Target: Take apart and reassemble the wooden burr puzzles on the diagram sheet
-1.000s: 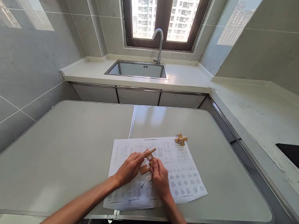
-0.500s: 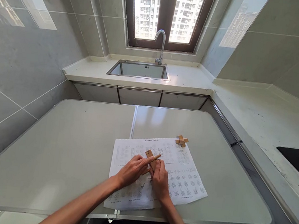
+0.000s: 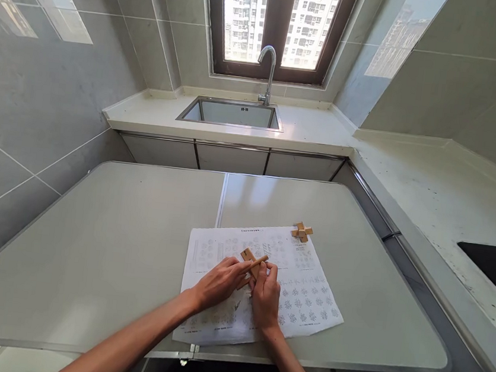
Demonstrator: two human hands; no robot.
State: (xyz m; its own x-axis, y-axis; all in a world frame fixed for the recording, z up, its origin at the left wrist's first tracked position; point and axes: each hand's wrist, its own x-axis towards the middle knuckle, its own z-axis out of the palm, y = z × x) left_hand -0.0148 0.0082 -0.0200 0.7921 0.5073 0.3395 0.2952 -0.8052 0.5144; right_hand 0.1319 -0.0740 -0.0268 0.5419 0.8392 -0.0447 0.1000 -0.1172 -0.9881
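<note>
Your hands are close together: the left hand has its fingers stretched and gathered on one end of a wooden stick, and the right hand is curled, its fingertips apparently pinching the lower end of a wooden slat. How firmly each grips, I cannot tell.

Beneath them, the pale bench carries a printed sheet. At the sheet's far right corner sits an interlocked wooden cross. The slat lies slantwise over the middle of the sheet with the stick crossing it, and another wooden piece shows partly between your hands.

Expect the slat and stick to be light, stiff and dry, with little slip; any thin notched part may chip if forced. Take the slat by its long edges and the stick near its ends. The sheet should crease and slide easily.

The sheet bears a heading, rows of small diagrams and captions, all too small to read. The slat's upper end has a dark mark or cut-out, I cannot tell which. No brand is legible.
</note>
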